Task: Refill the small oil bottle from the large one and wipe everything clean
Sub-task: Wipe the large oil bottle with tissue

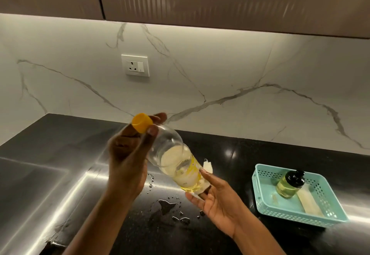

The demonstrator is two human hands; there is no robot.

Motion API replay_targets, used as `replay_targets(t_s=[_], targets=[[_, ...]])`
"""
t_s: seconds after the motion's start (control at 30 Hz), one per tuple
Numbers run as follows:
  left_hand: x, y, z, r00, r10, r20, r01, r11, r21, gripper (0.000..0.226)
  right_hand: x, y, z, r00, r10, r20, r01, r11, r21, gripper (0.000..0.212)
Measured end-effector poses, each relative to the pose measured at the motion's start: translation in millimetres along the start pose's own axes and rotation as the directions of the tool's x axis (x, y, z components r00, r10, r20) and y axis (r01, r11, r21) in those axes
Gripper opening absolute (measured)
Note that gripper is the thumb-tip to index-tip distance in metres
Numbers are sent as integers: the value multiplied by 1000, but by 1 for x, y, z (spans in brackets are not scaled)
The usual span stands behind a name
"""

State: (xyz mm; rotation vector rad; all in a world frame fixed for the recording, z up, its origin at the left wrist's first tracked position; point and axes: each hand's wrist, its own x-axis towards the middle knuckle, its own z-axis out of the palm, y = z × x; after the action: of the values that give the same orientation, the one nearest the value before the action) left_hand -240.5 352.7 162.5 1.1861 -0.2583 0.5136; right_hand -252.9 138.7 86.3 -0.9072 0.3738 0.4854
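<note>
The large clear oil bottle (176, 160) is tilted in the air above the black counter, its yellow cap (141, 122) up to the left and a little yellow oil pooled at its lower end. My left hand (128, 158) grips the neck just under the cap. My right hand (216, 198) presses a white tissue (207, 166) against the bottle's base, supporting it from below. The small oil bottle (289, 184), with a black pump top and filled with yellow oil, lies in a teal basket (262, 204) at the right.
Spilled droplets and a small puddle (167, 206) lie on the black counter (230, 150) under the bottle. A folded cloth (309, 202) rests in the basket. A steel sink (30, 180) is at the left. A wall socket (135, 65) sits on the marble backsplash.
</note>
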Motion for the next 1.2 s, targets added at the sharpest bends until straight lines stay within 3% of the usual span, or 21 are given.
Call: replay_targets(t_s=[0.07, 0.17, 0.3, 0.37, 0.47, 0.6, 0.67, 0.73, 0.8, 0.87, 0.93, 1.0, 1.1, 1.2], targets=[[-1, -1, 1, 1000, 6, 31, -8, 996, 90, 21, 1, 1, -4, 999, 26, 30, -22, 994, -104, 38], [5, 2, -9, 1000, -10, 30, 6, 992, 123, 23, -2, -2, -5, 973, -222, -69, 175, 895, -410, 43], [4, 4, -9, 998, 16, 66, -30, 976, 218, 23, -17, -35, 16, 795, -604, -49, 452, 646, -615, 9], [0, -3, -2, 991, 33, 133, -73, 948, 311, 16, -34, -54, 46, 703, -691, 171, 606, 455, -652, 15], [-7, -11, 11, 976, 37, 216, -132, 885, 447, 17, -54, -64, 85, 625, -596, 505, 712, 168, -682, 37], [-14, -10, 25, 972, 35, 232, -148, 859, 490, 26, -59, -72, 106, 497, -492, 715, 578, -427, -696, 30], [-17, -13, 25, 974, 53, 221, -165, 835, 525, 43, -60, -77, 109, 485, -388, 784, 527, -586, -616, 33], [-20, -14, 23, 980, 52, 194, -151, 826, 543, 54, -64, -80, 109, 488, -328, 809, 526, -629, -572, 27], [-26, -16, 25, 984, 61, 167, -147, 808, 571, 47, -68, -83, 107, 525, -368, 767, 509, -587, -630, 20], [-31, -16, 29, 985, 57, 165, -147, 779, 610, 36, -68, -87, 107, 578, -394, 715, 453, -574, -682, 30], [-32, -19, 29, 982, 31, 187, -143, 767, 625, 35, -65, -93, 108, 592, -348, 727, 415, -642, -645, 34], [-27, -21, 23, 977, 1, 215, -127, 808, 576, 24, -63, -101, 109, 584, -255, 771, 458, -681, -572, 33], [-23, -20, 18, 961, -74, 265, -68, 870, 488, 18, -64, -114, 102, 593, -129, 795, 573, -627, -529, 30], [-23, -21, 22, 954, -77, 289, -61, 896, 440, 20, -67, -116, 96, 556, -133, 820, 627, -581, -519, 27]])
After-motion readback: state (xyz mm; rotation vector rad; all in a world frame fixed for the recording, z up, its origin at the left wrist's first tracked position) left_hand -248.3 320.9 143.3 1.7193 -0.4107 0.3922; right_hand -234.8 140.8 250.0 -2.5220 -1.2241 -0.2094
